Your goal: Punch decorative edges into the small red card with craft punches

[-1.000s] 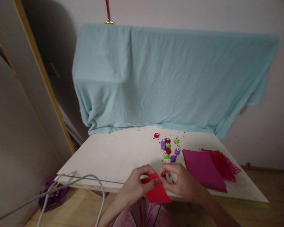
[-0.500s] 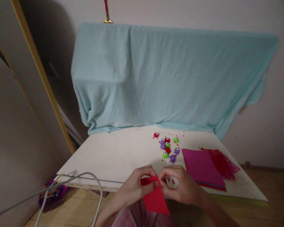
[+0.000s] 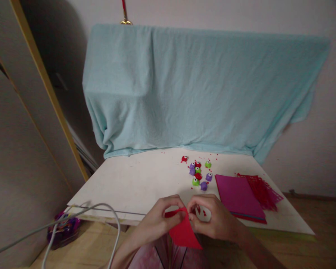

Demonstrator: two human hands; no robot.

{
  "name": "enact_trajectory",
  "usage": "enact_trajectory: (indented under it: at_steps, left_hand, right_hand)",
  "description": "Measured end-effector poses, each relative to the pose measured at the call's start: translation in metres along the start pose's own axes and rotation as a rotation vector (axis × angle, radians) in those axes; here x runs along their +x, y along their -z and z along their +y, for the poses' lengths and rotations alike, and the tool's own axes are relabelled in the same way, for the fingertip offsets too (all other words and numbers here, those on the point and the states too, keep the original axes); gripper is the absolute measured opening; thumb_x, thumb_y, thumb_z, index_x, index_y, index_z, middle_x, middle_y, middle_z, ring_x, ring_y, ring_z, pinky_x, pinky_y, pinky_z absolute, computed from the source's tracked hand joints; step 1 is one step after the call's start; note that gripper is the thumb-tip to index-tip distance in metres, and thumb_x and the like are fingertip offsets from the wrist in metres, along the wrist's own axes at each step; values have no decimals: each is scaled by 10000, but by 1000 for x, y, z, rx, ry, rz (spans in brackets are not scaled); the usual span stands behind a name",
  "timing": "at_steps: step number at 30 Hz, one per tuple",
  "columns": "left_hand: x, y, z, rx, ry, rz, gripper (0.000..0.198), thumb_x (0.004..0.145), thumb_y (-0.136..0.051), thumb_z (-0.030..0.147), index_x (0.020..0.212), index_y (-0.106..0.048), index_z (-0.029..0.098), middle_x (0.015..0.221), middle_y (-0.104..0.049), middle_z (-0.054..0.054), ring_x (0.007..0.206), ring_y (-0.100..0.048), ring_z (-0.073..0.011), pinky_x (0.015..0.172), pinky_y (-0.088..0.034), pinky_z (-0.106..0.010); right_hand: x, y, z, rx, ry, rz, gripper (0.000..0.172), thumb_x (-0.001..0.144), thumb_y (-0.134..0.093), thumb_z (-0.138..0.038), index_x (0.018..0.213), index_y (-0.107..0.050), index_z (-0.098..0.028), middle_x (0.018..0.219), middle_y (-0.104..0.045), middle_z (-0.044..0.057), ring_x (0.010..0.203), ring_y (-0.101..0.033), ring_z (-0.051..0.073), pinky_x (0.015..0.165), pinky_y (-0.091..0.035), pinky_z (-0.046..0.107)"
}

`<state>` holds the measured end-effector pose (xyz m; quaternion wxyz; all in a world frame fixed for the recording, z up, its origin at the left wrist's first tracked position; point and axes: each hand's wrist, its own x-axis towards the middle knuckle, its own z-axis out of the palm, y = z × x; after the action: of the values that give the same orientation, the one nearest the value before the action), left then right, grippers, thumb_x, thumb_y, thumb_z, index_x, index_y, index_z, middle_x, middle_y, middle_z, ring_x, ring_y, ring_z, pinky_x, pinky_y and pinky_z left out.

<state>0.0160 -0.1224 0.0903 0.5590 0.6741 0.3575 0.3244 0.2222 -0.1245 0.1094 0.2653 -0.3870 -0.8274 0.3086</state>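
Both of my hands pinch a folded red paper sheet at the near edge of the white table. My left hand grips its upper left part with curled fingers. My right hand pinches its top edge from the right; something small may sit under that palm, but I cannot make it out. The sheet hangs down over the table edge toward my lap. Just beyond my hands lies a cluster of several small craft punches, purple, green and red.
A stack of magenta paper lies on the table's right side, with cut-out red paper beside it. A light blue cloth drapes something behind the table. Grey cables hang at left over a purple object on the floor.
The view has shifted slightly. My hands keep working the red sheet at the same spot, and its hanging corner has tilted a little.
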Motion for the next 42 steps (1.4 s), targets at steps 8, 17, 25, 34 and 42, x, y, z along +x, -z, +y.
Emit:
enact_trajectory:
  at_steps: [8, 17, 25, 34, 42]
  left_hand:
    - [-1, -1, 5, 13, -37, 8, 109, 836, -538, 153, 826, -646, 144, 843, -608, -21, 825, -550, -153, 776, -400, -227]
    - [1, 2, 4, -29, -27, -35, 95, 833, -567, 175, 852, -653, 139, 849, -600, -20, 835, -548, -157, 760, -403, -225]
    - [1, 4, 5, -9, -27, -32, 107, 837, -575, 213, 838, -653, 140, 825, -596, -17, 813, -541, -155, 759, -399, -226]
    - [1, 2, 11, 33, -37, -5, 136, 845, -555, 229, 813, -657, 146, 810, -601, -19, 803, -552, -159, 755, -406, -232]
    - [1, 2, 11, 52, -52, 2, 136, 846, -547, 218, 802, -654, 146, 804, -606, -20, 809, -558, -162, 777, -405, -241]
  right_hand:
    - [2, -1, 1, 0, 2, 15, 165, 707, -584, -51, 776, -581, -201, 684, -587, -58, 638, -534, 100, 646, -379, 200]
    - [0, -1, 0, -24, 58, 28, 188, 682, -575, -31, 757, -562, -203, 694, -584, -54, 663, -535, 106, 679, -376, 207]
    - [-1, -3, -1, -56, 72, 60, 169, 696, -576, -66, 790, -576, -206, 711, -595, -33, 676, -543, 126, 674, -394, 218]
    - [1, -3, 0, -57, 40, 41, 159, 712, -566, -74, 796, -568, -209, 720, -598, -29, 683, -551, 132, 669, -399, 224]
    - [2, -1, -2, -37, 42, 29, 151, 720, -569, -74, 792, -573, -206, 706, -596, -32, 668, -553, 127, 661, -394, 224]
